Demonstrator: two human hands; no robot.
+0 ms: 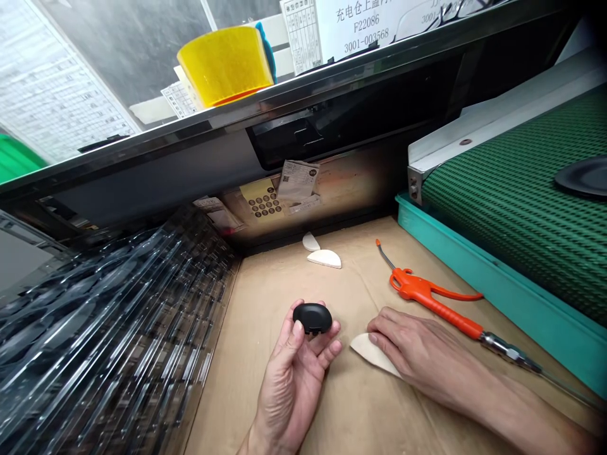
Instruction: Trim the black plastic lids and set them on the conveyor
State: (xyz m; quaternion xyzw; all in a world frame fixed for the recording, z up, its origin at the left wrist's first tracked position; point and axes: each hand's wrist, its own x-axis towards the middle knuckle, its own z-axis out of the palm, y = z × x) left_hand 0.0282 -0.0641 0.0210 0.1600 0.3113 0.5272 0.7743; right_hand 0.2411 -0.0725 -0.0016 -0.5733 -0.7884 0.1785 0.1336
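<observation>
My left hand (298,379) holds a small black oval plastic cover (312,316) between thumb and fingers, its smooth dished side turned up and small tabs along its lower edge. Over to the right, my right hand (403,344) grips a cream half-round pad (374,354), which looks like felt, close to the tabletop. Part of that pad is hidden beneath the fingers. Two more pale half-round pads (325,258) lie farther back on the brown work surface. Just beyond my right hand rests an orange air blow gun (427,294) with a metal hose fitting.
Stacked clear plastic trays (156,328) with black parts fill the left side. At right, a green conveyor belt (512,183) carries a dark round piece (585,177), with a teal tray (474,278) beside it. A yellow container (225,66) stands on the shelf (351,69) above.
</observation>
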